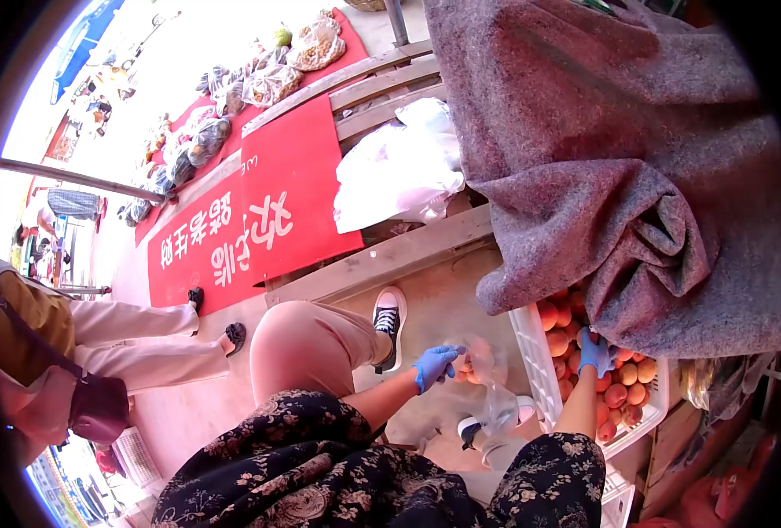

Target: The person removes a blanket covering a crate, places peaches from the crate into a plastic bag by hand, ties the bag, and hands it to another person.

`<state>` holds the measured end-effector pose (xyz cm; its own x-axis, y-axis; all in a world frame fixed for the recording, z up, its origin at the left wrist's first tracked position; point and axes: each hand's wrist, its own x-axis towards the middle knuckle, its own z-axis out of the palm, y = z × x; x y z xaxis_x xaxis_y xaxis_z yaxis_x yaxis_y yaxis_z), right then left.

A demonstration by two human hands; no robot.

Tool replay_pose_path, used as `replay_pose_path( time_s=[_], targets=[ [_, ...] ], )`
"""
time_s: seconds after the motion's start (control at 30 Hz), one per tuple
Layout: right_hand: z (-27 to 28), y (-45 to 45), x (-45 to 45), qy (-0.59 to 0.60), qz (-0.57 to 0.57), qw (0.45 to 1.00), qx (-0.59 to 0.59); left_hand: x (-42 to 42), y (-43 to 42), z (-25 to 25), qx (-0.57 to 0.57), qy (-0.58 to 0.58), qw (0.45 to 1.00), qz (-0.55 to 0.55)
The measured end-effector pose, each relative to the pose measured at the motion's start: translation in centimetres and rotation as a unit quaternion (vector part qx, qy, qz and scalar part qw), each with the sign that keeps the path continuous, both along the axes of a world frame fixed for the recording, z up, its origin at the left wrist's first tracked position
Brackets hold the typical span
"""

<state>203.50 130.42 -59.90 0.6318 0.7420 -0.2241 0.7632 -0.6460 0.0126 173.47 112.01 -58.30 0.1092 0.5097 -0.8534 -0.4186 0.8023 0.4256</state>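
At far left a person (144,361) in pale trousers and dark shoes stands with a purple purse (100,409) at the side. Farther off, a row of filled bags (205,141) runs along a red cloth, and to its right a red mat (298,150) with white characters lies partly over wooden boards (390,255). The wearer's bent knee (298,343) comes next, above a floral top (302,466), then a black-and-white shoe (388,321) on the floor; a white bag (399,180) rests on the boards beyond. The gloved left hand (434,368) has its fingers closed on the edge of a clear bag (500,405), in which some orange fruit shows. Right of that stands a white crate (531,356) of red and orange fruit (615,396). The gloved right hand (594,352), well apart from the left, reaches in among the fruit; its fingertips are hidden, so I cannot tell whether they grip one. A grey blanket (637,114) hangs over the crate's far part, its lower edge just beside that hand.
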Motion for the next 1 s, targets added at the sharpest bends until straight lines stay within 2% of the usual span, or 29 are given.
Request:
replay_pose_path(
  time_s=[0.07, 0.17, 0.2, 0.27, 0.33, 0.37, 0.4, 0.43, 0.5, 0.53, 0.6, 0.67, 0.77, 0.83, 0.87, 0.93, 1.0],
  targets=[
    [-0.5, -1.1, 1.5, -0.01, -0.009, 0.999, -0.033, -0.2, 0.1, 0.9, 0.009, 0.008, 1.0, 0.012],
    [-0.7, -1.9, 4.4, 0.082, -0.034, 0.995, -0.045, -0.4, -0.6, 0.6, -0.006, 0.035, 0.999, 0.017],
    [-3.6, -1.7, 7.4, 0.135, -0.038, 0.989, -0.056, -0.4, -1.0, 0.0, -0.017, 0.045, 0.999, 0.015],
    [-6.1, -2.8, 8.8, 0.386, -0.17, 0.906, 0.043, -0.7, -1.9, -1.2, -0.05, 0.033, 0.998, -0.001],
    [0.1, -5.3, 5.8, 0.587, -0.284, 0.749, 0.113, -1.0, -2.5, -1.3, -0.074, 0.005, 0.997, -0.015],
    [6.5, -6.7, 1.9, 0.602, -0.225, 0.753, 0.142, -1.3, -2.7, -1.5, -0.062, -0.015, 0.997, -0.033],
    [2.0, -6.8, 4.5, 0.658, -0.235, 0.699, 0.152, -1.5, -2.6, -0.5, -0.035, -0.022, 0.999, -0.017],
    [2.1, -7.7, 4.7, 0.696, -0.179, 0.674, 0.169, -1.6, -3.2, -0.8, 0.029, -0.02, 0.999, 0.01],
    [5.6, -10.0, 2.4, 0.786, -0.21, 0.559, 0.162, -1.9, -2.9, -0.8, 0.092, 0.005, 0.996, 0.019],
    [7.4, -11.2, 1.2, 0.822, -0.228, 0.499, 0.153, -2.0, -3.1, -0.9, 0.104, -0.029, 0.992, 0.061],
    [8.0, -13.4, -0.3, 0.894, -0.168, 0.413, 0.044, -1.8, -3.6, -1.2, 0.086, -0.004, 0.992, 0.097],
    [7.6, -15.5, -2.8, 0.905, -0.131, 0.406, 0.001, -2.1, -3.9, -0.7, 0.089, -0.042, 0.988, 0.121],
    [6.2, -17.4, -8.8, 0.92, -0.053, 0.353, -0.161, -2.4, -4.4, 0.5, 0.07, -0.064, 0.993, 0.075],
    [3.7, -18.3, -12.6, 0.865, -0.073, 0.474, -0.148, -2.1, -4.4, 1.6, 0.033, -0.062, 0.996, 0.06],
    [3.0, -18.7, -14.4, 0.81, -0.105, 0.556, -0.154, -2.1, -4.4, 1.9, 0.022, -0.066, 0.996, 0.056],
    [-1.7, -19.0, -17.2, 0.684, -0.154, 0.686, -0.193, -2.0, -4.2, 2.5, 0.001, -0.08, 0.995, 0.055],
    [-6.5, -19.8, -18.6, 0.65, -0.179, 0.723, -0.151, -2.0, -4.4, 3.0, -0.027, -0.099, 0.993, 0.058]
  ],
)
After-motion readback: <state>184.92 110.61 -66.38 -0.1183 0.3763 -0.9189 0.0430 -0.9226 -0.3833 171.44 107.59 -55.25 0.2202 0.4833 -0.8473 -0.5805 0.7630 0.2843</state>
